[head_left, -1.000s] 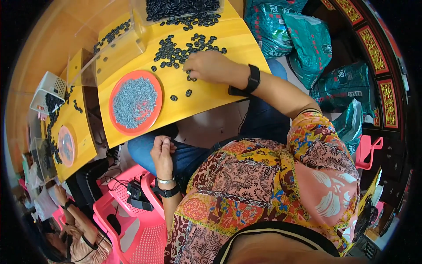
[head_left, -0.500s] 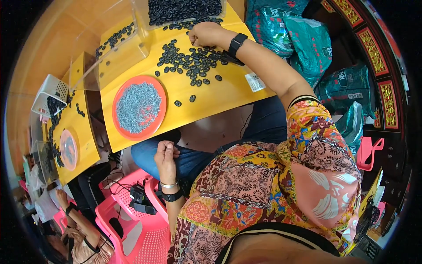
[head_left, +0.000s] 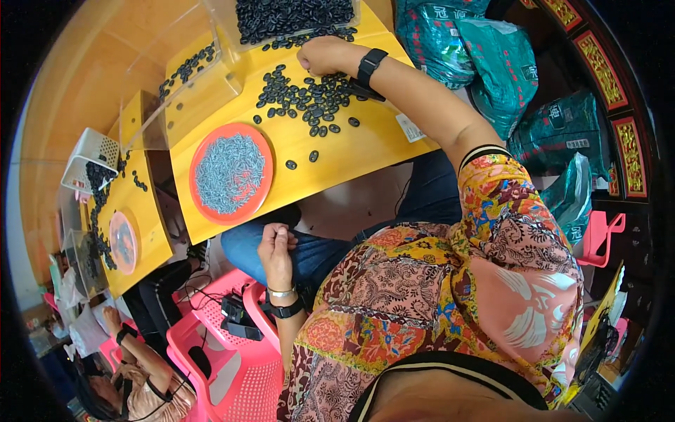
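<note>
My right hand [head_left: 325, 56] reaches across the yellow table with its fingers curled in, just beyond a scatter of small black oval pieces [head_left: 309, 98]. Its fingertips are turned away, so what they hold, if anything, is hidden. Below the table's near edge, above my thigh, my left hand [head_left: 276, 246] is closed with the thumb pressed on the curled fingers. Whatever lies in it cannot be made out. A red round plate [head_left: 264, 190] heaped with small silver screw-like pieces [head_left: 228, 172] sits on the table's left side.
A clear bin [head_left: 242, 43] of black pieces stands at the back. Teal bags [head_left: 503, 74] are piled at the right. On the left are a second yellow table [head_left: 149, 239], a white basket [head_left: 84, 151], a pink chair [head_left: 246, 380] and another person's arm [head_left: 144, 352].
The whole view has shifted slightly, moving the tables and plate a little rightward in the picture. My right hand stays near the black pieces, and my left hand remains closed.
</note>
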The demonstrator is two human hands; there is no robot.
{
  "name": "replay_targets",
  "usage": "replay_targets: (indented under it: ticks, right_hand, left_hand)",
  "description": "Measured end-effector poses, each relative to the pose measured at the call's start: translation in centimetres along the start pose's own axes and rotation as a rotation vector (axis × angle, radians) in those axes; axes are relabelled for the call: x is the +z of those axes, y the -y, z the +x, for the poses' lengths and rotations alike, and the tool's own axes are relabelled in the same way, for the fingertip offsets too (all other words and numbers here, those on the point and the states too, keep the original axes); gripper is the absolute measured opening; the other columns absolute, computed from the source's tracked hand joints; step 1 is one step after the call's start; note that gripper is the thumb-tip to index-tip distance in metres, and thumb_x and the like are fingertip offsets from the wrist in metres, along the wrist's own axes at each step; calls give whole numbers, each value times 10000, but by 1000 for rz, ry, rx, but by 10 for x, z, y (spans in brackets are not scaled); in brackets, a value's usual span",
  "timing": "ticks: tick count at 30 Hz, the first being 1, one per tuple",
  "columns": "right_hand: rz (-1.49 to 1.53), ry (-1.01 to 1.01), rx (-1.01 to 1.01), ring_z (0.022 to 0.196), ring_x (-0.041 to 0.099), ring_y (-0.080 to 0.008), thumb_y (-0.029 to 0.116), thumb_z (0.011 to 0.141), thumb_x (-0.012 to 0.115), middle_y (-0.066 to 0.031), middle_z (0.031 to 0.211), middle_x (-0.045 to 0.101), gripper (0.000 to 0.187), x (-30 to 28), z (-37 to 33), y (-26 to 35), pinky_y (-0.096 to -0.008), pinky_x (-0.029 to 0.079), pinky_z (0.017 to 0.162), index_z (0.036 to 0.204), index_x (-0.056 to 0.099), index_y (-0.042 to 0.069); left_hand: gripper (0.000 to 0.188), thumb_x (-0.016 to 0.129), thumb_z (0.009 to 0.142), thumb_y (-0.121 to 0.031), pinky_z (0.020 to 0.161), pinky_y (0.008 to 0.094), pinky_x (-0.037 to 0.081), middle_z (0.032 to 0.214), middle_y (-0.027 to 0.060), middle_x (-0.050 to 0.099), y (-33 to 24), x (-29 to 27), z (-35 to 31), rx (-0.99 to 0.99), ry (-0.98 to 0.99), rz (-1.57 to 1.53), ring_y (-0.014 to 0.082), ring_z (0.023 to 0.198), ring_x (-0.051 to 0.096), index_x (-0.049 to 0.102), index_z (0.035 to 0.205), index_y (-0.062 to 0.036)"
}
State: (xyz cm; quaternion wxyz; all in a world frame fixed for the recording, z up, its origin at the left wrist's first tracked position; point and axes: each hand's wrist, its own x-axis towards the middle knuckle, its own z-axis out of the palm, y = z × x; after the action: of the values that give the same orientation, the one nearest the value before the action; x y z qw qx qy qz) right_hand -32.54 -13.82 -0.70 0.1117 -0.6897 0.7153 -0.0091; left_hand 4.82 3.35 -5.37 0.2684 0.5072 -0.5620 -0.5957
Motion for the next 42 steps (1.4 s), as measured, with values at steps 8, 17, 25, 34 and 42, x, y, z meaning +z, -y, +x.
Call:
replay_targets:
  ticks: [8, 17, 25, 34, 42]
  right_hand:
    - [51, 49, -118, 768, 595, -309, 98, 699, 621, -115, 781, 614, 119, 3, 4, 4, -388, 461, 651, 802, 571, 63]
    - [265, -154, -121, 779, 610, -301, 97, 747, 580, -123, 813, 642, 123, 4, -12, 19, -377, 474, 684, 855, 626, 63]
    - [935, 113, -351, 735, 602, -92, 126, 798, 654, -32, 813, 668, 154, -8, -64, 71, -255, 478, 665, 929, 668, 46]
    - [1475, 378, -785, 646, 604, -138, 51, 808, 632, -71, 861, 564, 82, 35, -140, 165, -240, 482, 593, 833, 650, -24]
    - [1777, 526, -673, 568, 630, -200, -34, 783, 604, -132, 923, 499, 56, 57, -149, 187, -258, 537, 510, 809, 623, -80]
  left_hand:
    - [175, 474, 934, -199, 573, 219, 434, 729, 16, 551, -3, 0, -1, 19, 3, 15, 97, 629, 526, 552, 911, -44]
    - [184, 479, 935, -209, 567, 214, 423, 728, 12, 543, 0, -2, 0, 17, 13, 3, 91, 631, 512, 550, 907, -42]
    - [199, 476, 940, -219, 567, 215, 427, 732, 21, 548, -1, -3, 0, 30, 14, 26, 94, 635, 526, 547, 908, -36]
    - [399, 442, 922, -325, 612, 277, 511, 787, 129, 601, -51, 6, -14, 38, 145, -588, 217, 691, 621, 481, 1081, 39]
    - [457, 526, 846, -238, 610, 291, 497, 741, 130, 574, -40, -3, -11, 46, 200, -758, 228, 634, 583, 453, 1159, 87]
